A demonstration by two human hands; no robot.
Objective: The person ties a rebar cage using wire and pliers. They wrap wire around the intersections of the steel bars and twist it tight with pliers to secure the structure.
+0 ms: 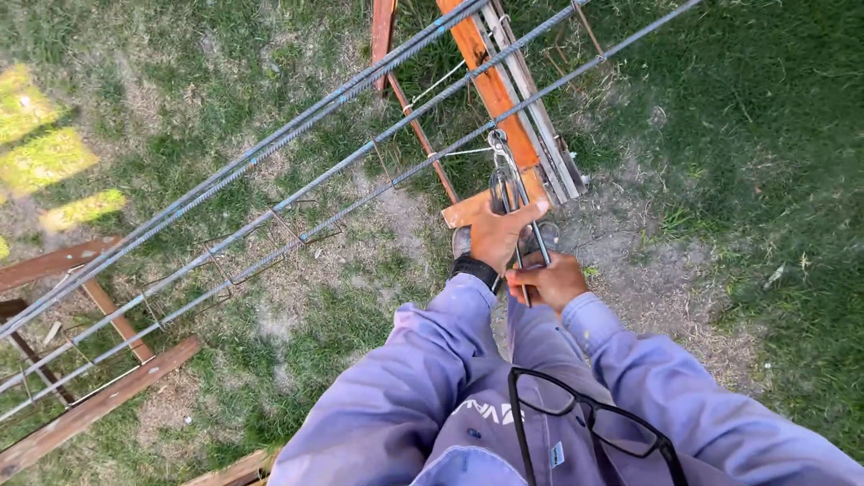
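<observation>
- While gripping the long-handled pincers (509, 184) with both hands, best to keep the nose square on the tie wire where a stirrup meets the rebar cage (297, 184), just above the orange trestle (490, 85).
- Left hand (500, 232): wrapped around the upper part of one handle, thumb stretched out along it.
- Right hand (543, 279): closed tight on the handle ends, nearer the body.
- Probably wise to twist in small turns and pull gently, since thin wire snaps when overwound.
- Worth holding the handles level, so the tool head does not slide off the ribbed bar.
- Pincers: slim bare metal, grey and shiny, head touching the nearest long bar.
- Cage: long ribbed steel bars, dull grey with bluish marks, running diagonally; thin rusty rectangular stirrups spaced along them.
- Trestle: painted wood, flat and worn, resting on patchy grass (747, 162) with bare soil.
- Further wooden supports (99, 400) at lower left, weathered brown.
- Black-framed glasses (585, 418) hanging at the chest of lilac work clothes.
</observation>
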